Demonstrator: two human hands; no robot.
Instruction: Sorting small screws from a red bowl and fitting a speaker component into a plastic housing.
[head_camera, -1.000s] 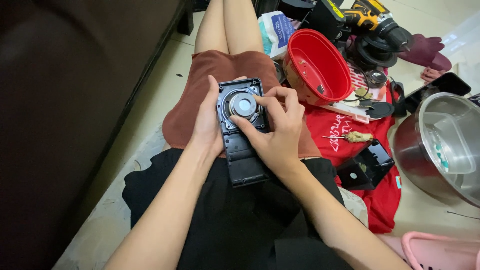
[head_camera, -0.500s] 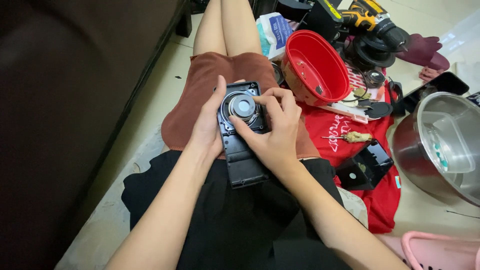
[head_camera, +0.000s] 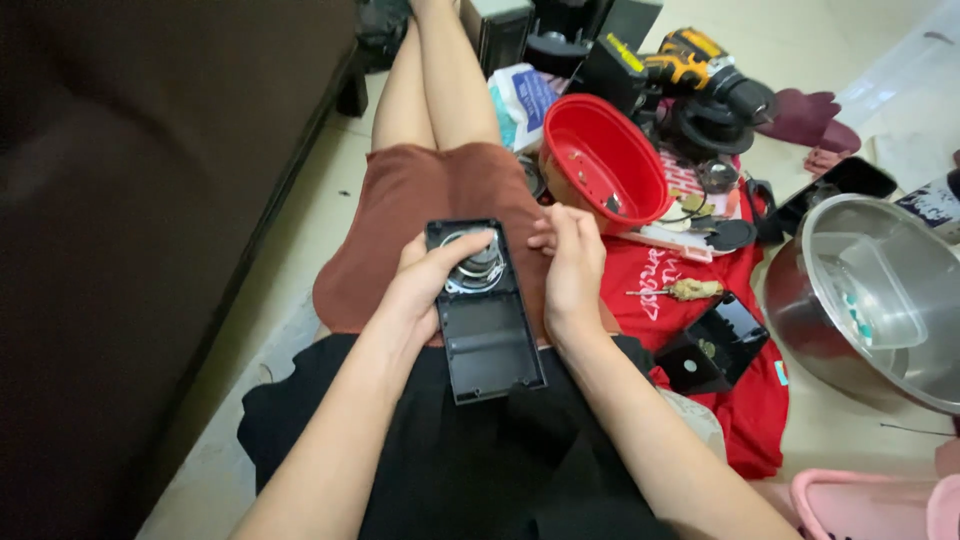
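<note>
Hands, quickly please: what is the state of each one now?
Left hand: closed on the black rectangular plastic casing, thumb on its round metal speaker.
Right hand: fingers curled at the casing's right edge; whether it holds anything cannot be told.

Free passage to the left of the lap is being limited by a dark sofa (head_camera: 150, 200), with only a narrow strip of pale floor (head_camera: 280, 310) being left beside it. To the right, the way is being blocked by a tilted red bowl (head_camera: 600, 160) just beside the right hand (head_camera: 572, 270), and farther out by a steel bowl (head_camera: 880, 300). The floor between them is being taken up by a red cloth (head_camera: 740, 400) carrying a black plastic part (head_camera: 712, 345). Ahead, room is being closed off by a cordless drill (head_camera: 700, 70).
</note>
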